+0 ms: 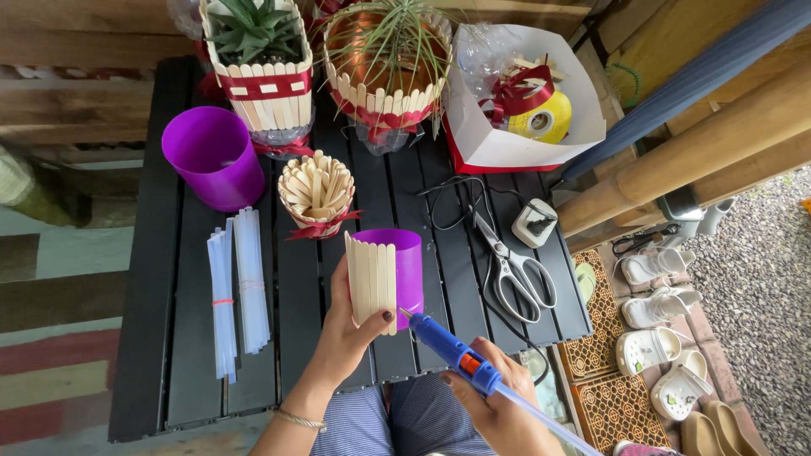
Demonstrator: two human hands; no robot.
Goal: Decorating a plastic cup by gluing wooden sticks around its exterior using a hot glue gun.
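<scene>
Head view: left hand (351, 325) grasping purple plastic cup half-clad in wooden sticks (384, 279), right hand (498, 405) clenched around blue glue gun (452, 350); best keeping nozzle close, bead thin.

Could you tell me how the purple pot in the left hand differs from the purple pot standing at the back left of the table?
The held purple pot is gripped by the left hand, while the back purple pot stands alone on the black table. The held one has wooden sticks lined up on part of its side; the back one is bare. The back one looks larger. Both are purple and open-topped.
</scene>
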